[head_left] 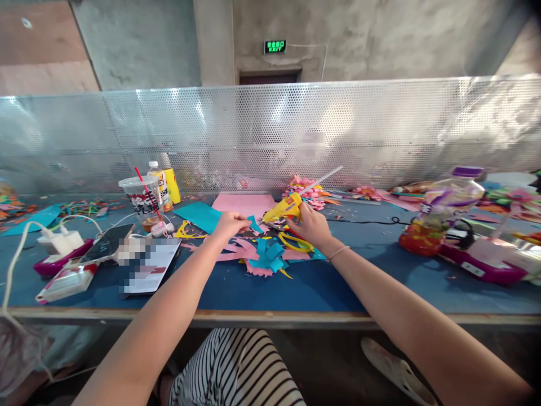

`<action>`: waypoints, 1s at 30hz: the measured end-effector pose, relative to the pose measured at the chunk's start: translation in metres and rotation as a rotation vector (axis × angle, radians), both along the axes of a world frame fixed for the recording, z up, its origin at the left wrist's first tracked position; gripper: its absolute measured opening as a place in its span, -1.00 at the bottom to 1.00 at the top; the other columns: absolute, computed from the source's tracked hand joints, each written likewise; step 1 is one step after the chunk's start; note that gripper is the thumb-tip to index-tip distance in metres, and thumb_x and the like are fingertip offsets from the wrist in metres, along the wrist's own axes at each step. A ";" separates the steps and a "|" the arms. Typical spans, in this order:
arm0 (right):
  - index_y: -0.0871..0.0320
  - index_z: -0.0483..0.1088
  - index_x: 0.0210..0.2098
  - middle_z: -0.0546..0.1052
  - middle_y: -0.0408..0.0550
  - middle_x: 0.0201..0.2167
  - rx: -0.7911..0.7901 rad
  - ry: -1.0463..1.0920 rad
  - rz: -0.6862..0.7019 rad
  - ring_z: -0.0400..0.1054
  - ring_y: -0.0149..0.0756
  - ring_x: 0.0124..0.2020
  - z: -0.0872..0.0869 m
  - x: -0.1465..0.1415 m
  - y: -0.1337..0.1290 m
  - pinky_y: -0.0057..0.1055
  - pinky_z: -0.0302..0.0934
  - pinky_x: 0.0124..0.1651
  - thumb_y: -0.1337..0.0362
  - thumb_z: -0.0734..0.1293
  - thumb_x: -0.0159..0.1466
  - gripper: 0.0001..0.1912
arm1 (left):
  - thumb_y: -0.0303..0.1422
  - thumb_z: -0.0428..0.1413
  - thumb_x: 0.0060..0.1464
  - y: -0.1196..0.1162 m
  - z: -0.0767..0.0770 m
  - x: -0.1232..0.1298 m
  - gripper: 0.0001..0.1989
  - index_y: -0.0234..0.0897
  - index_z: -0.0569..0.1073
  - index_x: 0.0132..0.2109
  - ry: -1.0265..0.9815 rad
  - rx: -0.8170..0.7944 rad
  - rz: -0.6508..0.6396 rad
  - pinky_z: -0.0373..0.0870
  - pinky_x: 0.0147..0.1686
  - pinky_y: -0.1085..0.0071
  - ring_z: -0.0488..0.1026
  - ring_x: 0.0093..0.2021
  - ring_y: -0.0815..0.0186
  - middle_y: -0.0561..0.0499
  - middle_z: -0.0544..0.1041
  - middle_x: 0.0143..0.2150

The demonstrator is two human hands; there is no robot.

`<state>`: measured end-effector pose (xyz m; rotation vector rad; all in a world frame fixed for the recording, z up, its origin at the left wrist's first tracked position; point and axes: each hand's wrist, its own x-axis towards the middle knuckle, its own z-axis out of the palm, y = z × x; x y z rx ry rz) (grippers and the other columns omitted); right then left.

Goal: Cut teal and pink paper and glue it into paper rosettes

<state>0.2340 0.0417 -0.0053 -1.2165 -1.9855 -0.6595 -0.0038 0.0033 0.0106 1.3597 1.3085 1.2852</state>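
Observation:
Between the fingertips of my left hand (231,224) is a small blue paper piece (254,224). My right hand (310,226) grips a yellow glue gun (284,208), its nozzle pointing left at the blue piece; a clear glue stick (323,179) juts from its back. Below my hands lie curled blue paper strips (269,255) and pink cut paper (239,250). Yellow-handled scissors (297,242) rest under my right hand. Behind my left hand are a blue sheet (198,216) and a pink sheet (245,203).
A plastic cup with a red straw (141,197), a bottle (155,175), a phone (109,242) and a power strip (63,256) stand or lie left. At right are a purple-capped bottle (442,211) and another purple power strip (477,268). A perforated metal screen (372,129) runs behind.

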 end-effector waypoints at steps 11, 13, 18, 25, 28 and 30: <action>0.23 0.23 -0.24 0.42 0.08 -0.31 0.000 -0.088 0.021 0.32 -0.21 -0.34 -0.001 -0.002 0.001 -0.42 0.05 -0.44 0.01 0.12 0.19 -0.62 | -0.46 0.19 -0.22 0.008 -0.006 -0.004 -0.92 -0.36 0.41 -0.54 0.020 0.068 -0.014 0.24 -0.57 0.54 0.32 -0.64 0.49 0.06 0.42 -0.66; 0.23 0.23 -0.24 0.42 0.08 -0.30 0.001 -0.097 0.027 0.32 -0.21 -0.34 -0.001 -0.002 0.001 -0.42 0.05 -0.43 0.02 0.12 0.19 -0.62 | -0.47 0.18 -0.22 0.008 -0.005 -0.004 -0.92 -0.36 0.41 -0.54 0.018 0.069 -0.010 0.24 -0.57 0.54 0.32 -0.63 0.49 0.06 0.42 -0.66; 0.24 0.24 -0.24 0.42 0.08 -0.30 -0.009 -0.112 0.015 0.32 -0.22 -0.33 0.000 -0.001 0.000 -0.43 0.04 -0.45 0.04 0.13 0.19 -0.63 | -0.46 0.19 -0.21 0.008 -0.004 -0.004 -0.92 -0.36 0.42 -0.53 0.008 0.055 -0.005 0.25 -0.56 0.54 0.32 -0.63 0.49 0.05 0.42 -0.66; 0.25 0.24 -0.15 0.43 0.09 -0.27 -0.028 -0.099 -0.021 0.32 -0.21 -0.34 0.004 0.000 -0.003 -0.43 0.02 -0.46 0.07 0.14 0.18 -0.61 | -0.47 0.18 -0.22 0.005 -0.003 -0.005 -0.92 -0.37 0.41 -0.53 -0.011 0.050 0.005 0.23 -0.59 0.55 0.33 -0.64 0.48 0.05 0.42 -0.66; 0.24 0.24 -0.16 0.44 0.08 -0.29 -0.040 -0.077 -0.050 0.32 -0.21 -0.35 0.006 0.002 -0.004 -0.42 0.02 -0.46 0.06 0.15 0.17 -0.61 | -0.49 0.17 -0.21 0.003 0.000 -0.003 -0.93 -0.37 0.41 -0.55 -0.023 0.034 0.009 0.23 -0.59 0.55 0.34 -0.63 0.47 0.05 0.41 -0.68; 0.22 0.24 -0.17 0.44 0.07 -0.29 -0.048 -0.065 -0.061 0.33 -0.20 -0.35 0.008 0.002 -0.005 -0.42 0.02 -0.46 0.06 0.15 0.17 -0.62 | -0.49 0.18 -0.22 0.001 0.001 -0.002 -0.92 -0.37 0.41 -0.55 -0.023 0.022 0.000 0.25 -0.57 0.54 0.35 -0.61 0.46 0.05 0.41 -0.67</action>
